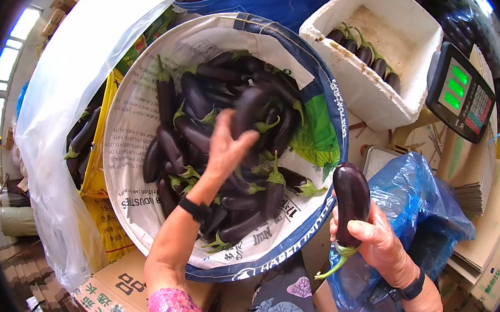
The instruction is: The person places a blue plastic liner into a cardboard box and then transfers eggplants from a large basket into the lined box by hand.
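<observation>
My right hand [373,234] grips a glossy dark purple eggplant [352,196], its green stem pointing down, just outside the basket's right rim. Over the middle of a large round basket [134,135] lined with printed woven sacking, my left hand [231,146] has its thumb and fingers around the lower end of another eggplant [250,109]. Both that eggplant and the hand are blurred, and some of the fingers are hidden. Many more eggplants [192,132] with green caps are heaped in the basket beneath.
A white foam box [399,22] holding a row of eggplants [366,54] stands at upper right, beside a digital scale display [461,93]. A blue plastic bag [405,200] lies below it. Yellow sacking [101,142] with eggplants and a cardboard box [115,297] flank the basket's left side.
</observation>
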Demonstrator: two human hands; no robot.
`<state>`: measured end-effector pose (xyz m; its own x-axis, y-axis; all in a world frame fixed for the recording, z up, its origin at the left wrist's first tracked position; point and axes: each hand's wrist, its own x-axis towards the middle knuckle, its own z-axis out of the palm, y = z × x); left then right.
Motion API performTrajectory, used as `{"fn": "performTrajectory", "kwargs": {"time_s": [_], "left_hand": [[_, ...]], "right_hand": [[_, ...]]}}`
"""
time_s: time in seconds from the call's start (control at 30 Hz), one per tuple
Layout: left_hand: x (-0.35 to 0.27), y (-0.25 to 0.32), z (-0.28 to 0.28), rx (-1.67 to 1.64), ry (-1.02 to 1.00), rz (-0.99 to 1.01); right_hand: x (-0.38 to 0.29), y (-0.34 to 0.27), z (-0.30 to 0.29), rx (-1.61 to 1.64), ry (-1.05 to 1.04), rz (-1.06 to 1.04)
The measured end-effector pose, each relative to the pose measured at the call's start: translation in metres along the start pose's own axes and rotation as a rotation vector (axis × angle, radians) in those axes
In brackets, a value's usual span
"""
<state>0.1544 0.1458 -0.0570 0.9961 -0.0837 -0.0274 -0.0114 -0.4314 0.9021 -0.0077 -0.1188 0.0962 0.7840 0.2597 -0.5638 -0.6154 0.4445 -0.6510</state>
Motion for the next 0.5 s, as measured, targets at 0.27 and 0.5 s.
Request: {"fn": "performTrajectory", "kwargs": {"time_s": [0.27, 0.5], "left_hand": [[0.088, -0.022, -0.017, 0.643, 0.219, 0.481], [0.161, -0.051, -0.034, 1.269, 0.162, 0.404]], "right_hand": [[0.012, 0.004, 0.003, -0.086, 0.036, 0.099], [0.013, 0.000, -0.012, -0.031, -0.077, 0.123]]}}
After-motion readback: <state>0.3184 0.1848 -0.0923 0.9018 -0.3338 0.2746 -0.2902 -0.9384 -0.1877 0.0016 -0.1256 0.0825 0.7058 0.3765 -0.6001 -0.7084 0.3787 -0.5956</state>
